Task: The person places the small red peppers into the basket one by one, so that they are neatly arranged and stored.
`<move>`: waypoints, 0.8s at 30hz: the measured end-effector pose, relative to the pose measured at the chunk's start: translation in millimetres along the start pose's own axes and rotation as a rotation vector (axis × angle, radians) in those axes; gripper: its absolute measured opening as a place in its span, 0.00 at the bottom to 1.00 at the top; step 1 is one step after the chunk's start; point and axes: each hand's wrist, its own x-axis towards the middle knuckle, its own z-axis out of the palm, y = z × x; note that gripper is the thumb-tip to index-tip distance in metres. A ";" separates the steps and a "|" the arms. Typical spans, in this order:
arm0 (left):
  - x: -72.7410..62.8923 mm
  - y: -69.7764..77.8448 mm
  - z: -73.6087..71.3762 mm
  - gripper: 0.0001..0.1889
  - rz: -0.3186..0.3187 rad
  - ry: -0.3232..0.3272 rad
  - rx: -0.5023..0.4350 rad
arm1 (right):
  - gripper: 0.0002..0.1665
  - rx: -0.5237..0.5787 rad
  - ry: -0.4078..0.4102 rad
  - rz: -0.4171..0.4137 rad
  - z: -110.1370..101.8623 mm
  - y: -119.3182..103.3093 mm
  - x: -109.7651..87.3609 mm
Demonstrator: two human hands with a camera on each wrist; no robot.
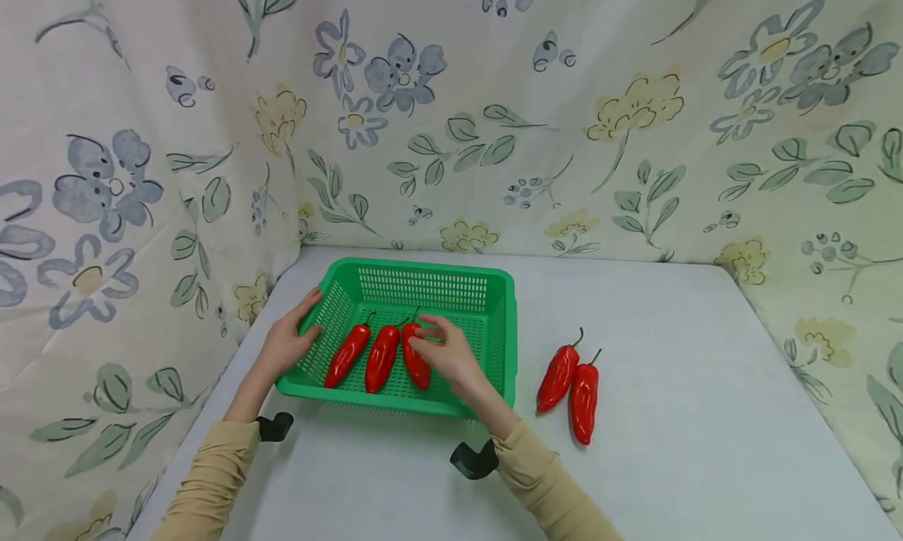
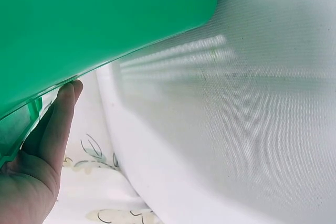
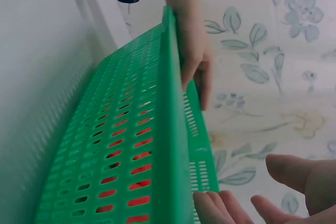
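Three glossy red chili peppers (image 1: 382, 358) with dark curved stems lie side by side in a green plastic basket (image 1: 395, 403). My left hand (image 1: 282, 341) holds the basket's left rim, with the thumb on the inner side and the fingers along the outer wall. Over the basket's right half hovers my right hand (image 1: 451, 357), partly covering the rightmost of these peppers (image 1: 418, 368). In the right wrist view, the thumb and fingers of the right hand (image 3: 310, 192) stand apart with nothing between them.
Two more red chili peppers (image 1: 557, 378) (image 1: 584, 404) lie close together on the white table (image 1: 691, 384), right of the basket. Floral cloth (image 1: 458, 118) hangs behind the table and along its left side. Each wrist carries a black mount (image 1: 475, 460).
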 end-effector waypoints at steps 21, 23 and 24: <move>-0.1 0.5 0.5 0.32 0.002 0.006 0.003 | 0.30 -0.070 0.057 -0.153 -41.3 -19.2 -30.8; -0.1 0.3 0.5 0.32 0.003 0.005 0.002 | 0.30 -0.081 0.071 -0.152 -46.7 -19.9 -32.8; -0.1 0.2 0.4 0.32 0.003 0.005 0.000 | 0.31 -0.089 0.075 -0.158 -49.7 -19.9 -33.6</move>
